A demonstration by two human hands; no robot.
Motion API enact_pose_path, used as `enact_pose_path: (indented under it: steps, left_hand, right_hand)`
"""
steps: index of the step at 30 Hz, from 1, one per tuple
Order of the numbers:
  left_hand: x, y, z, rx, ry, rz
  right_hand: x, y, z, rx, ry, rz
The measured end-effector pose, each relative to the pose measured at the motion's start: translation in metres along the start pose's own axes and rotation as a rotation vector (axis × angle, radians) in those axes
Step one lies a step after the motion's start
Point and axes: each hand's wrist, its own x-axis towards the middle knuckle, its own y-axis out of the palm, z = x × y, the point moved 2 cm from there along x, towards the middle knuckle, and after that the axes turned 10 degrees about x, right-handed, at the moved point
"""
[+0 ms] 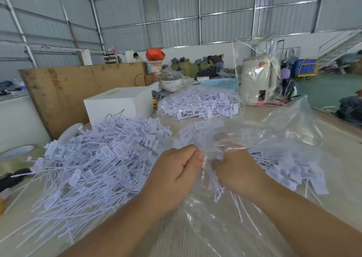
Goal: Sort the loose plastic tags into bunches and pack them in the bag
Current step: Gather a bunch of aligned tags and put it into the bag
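**Both hands at the mouth of the bag**

We see a clear plastic bag (235, 178) lying on the table (337, 155) in front of us, with white plastic tags (290, 170) inside it, their flat heads spread to the right; our left hand (176, 170) is curled into a loose fist, thumb pressed to the forefinger, pinching the gathered film of the bag; our right hand (237, 170) is pushed into the bag's opening, its fingers (229, 141) blurred behind the plastic, so we cannot tell how far they are closed or what they grasp; to the left lies a large loose heap of tags (94, 158), touching the table and close beside the left hand; farther back sits a second bag of tags (199, 104); beside it stands a white box (119, 104); at the left edge rests a roll of tape (17, 155).
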Motion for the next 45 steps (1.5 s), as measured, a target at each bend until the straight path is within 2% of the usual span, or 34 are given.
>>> enact_pose_path:
  steps: [4, 5, 10, 13, 16, 20, 22, 24, 25, 26, 27, 29, 31, 32, 34, 36, 38, 40, 43, 45]
  left_hand:
    - [-0.004, 0.004, -0.004, 0.012, 0.025, 0.093]
    - [-0.004, 0.006, -0.005, 0.01, 0.046, 0.122]
    - [-0.004, 0.01, -0.001, 0.035, 0.039, 0.2]
    - [-0.003, 0.011, 0.003, 0.133, 0.019, 0.212]
    - [-0.002, 0.013, 0.01, 0.208, -0.047, 0.237]
    - [-0.003, 0.02, 0.02, 0.336, -0.128, 0.353]
    - [-0.002, 0.023, 0.021, 0.385, -0.118, 0.408]
    - [-0.002, 0.027, 0.018, 0.39, -0.06, 0.47]
    - [-0.003, 0.029, 0.015, 0.384, -0.014, 0.506]
    - [-0.004, 0.03, 0.011, 0.371, 0.037, 0.54]
    - [-0.005, 0.032, 0.008, 0.349, 0.085, 0.568]
    - [-0.008, 0.034, 0.004, 0.3, 0.142, 0.598]
    - [-0.009, 0.034, 0.004, 0.253, 0.132, 0.628]
    - [-0.009, 0.031, 0.005, 0.221, 0.094, 0.659]
    - [-0.007, 0.022, 0.01, 0.145, -0.031, 0.671]
    - [-0.003, 0.012, 0.016, 0.123, -0.122, 0.55]
    - [0.004, 0.007, 0.025, 0.271, -0.105, 0.353]
    - [0.007, 0.006, 0.033, 0.446, -0.155, 0.279]
    - [0.001, 0.012, 0.043, 0.549, -0.289, 0.43]
    - [-0.003, 0.017, 0.042, 0.563, -0.316, 0.519]
  right_hand:
    - [-0.007, -0.008, 0.006, -0.106, -0.035, -0.052]
    - [-0.009, -0.011, 0.005, -0.114, 0.021, -0.038]
    - [-0.016, -0.012, 0.012, -0.063, 0.018, 0.218]
    - [-0.027, -0.015, 0.029, -0.318, -0.003, 0.368]
    - [-0.027, -0.027, 0.034, -0.332, -0.025, 0.342]
    - [-0.031, -0.045, 0.044, -0.353, -0.023, 0.357]
    - [-0.026, -0.051, 0.051, -0.285, -0.17, 0.171]
    - [-0.025, -0.054, 0.052, -0.112, -0.428, -0.192]
    - [-0.027, -0.052, 0.054, -0.073, -0.557, -0.319]
    - [-0.027, -0.046, 0.053, -0.084, -0.633, -0.341]
    - [-0.026, -0.037, 0.05, -0.154, -0.677, -0.3]
    - [-0.016, -0.014, 0.034, -0.331, -0.692, -0.044]
    - [-0.004, 0.001, 0.017, -0.405, -0.619, 0.197]
    - [-0.001, 0.004, 0.012, -0.425, -0.573, 0.261]
    - [0.004, 0.006, 0.004, -0.454, -0.501, 0.281]
    - [0.006, 0.004, 0.0, -0.552, -0.435, 0.242]
    - [0.006, 0.004, -0.002, -0.637, -0.399, 0.201]
    - [0.006, 0.005, -0.003, -0.697, -0.359, 0.159]
    - [0.007, 0.007, -0.004, -0.723, -0.382, 0.094]
    - [0.005, 0.009, -0.001, -0.679, -0.454, 0.076]
